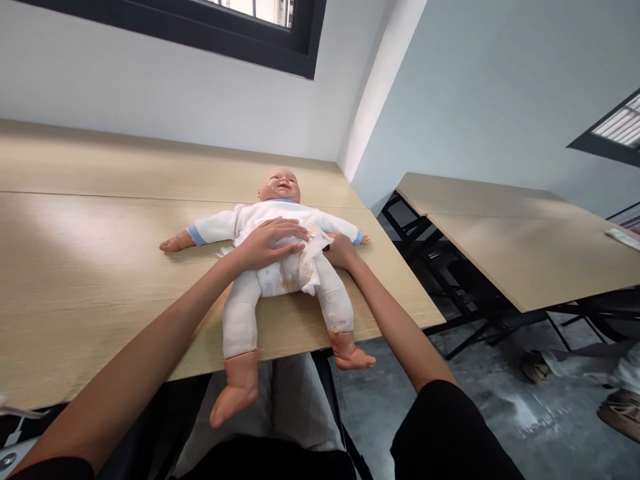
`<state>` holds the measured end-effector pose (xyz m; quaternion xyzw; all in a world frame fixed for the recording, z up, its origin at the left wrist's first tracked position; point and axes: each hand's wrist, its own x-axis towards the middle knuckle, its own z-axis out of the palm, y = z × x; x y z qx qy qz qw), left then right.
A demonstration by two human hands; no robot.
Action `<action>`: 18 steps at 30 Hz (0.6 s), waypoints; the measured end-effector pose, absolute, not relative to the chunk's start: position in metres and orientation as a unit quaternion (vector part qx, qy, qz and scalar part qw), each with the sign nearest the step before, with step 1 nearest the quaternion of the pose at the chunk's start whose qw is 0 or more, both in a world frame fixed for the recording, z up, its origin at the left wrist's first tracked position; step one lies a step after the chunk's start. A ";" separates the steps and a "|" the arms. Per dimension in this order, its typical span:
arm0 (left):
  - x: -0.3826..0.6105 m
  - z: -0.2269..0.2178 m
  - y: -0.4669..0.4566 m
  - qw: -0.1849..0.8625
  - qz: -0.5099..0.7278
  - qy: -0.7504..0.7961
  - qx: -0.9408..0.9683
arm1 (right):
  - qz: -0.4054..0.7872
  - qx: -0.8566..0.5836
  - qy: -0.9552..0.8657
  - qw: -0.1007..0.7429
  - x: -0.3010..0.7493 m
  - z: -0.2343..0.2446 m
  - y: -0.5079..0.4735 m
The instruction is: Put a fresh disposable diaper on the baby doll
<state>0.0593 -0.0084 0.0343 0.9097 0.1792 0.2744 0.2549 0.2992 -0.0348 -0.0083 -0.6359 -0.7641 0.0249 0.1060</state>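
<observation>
Two bare hands reach forward from the near side: the left hand (270,243) lies open across the diaper (285,280) of a baby doll (265,217), and the right hand (339,250) sits at the diaper's right edge, its grip hidden. The doll lies face-up on the tabletop (100,267), legs over the near edge, with a second table (495,233) off to the far right.

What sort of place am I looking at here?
Probably a training room or classroom rather than a home: a baby doll lies on a long wood-look table, a second table stands on metal legs nearby, and the floor is bare grey.
</observation>
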 end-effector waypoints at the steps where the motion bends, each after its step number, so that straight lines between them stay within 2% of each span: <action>1: 0.059 0.035 -0.009 0.254 0.273 0.180 0.910 | 0.026 -0.635 -0.765 0.107 0.299 -0.008 -0.035; 14: 0.059 0.035 -0.007 0.238 0.296 0.187 0.906 | 0.008 -0.652 -0.754 0.083 0.295 -0.010 -0.031; 18: 0.055 0.063 -0.044 0.151 0.297 0.219 0.917 | 0.012 -0.649 -0.757 0.076 0.292 -0.007 -0.031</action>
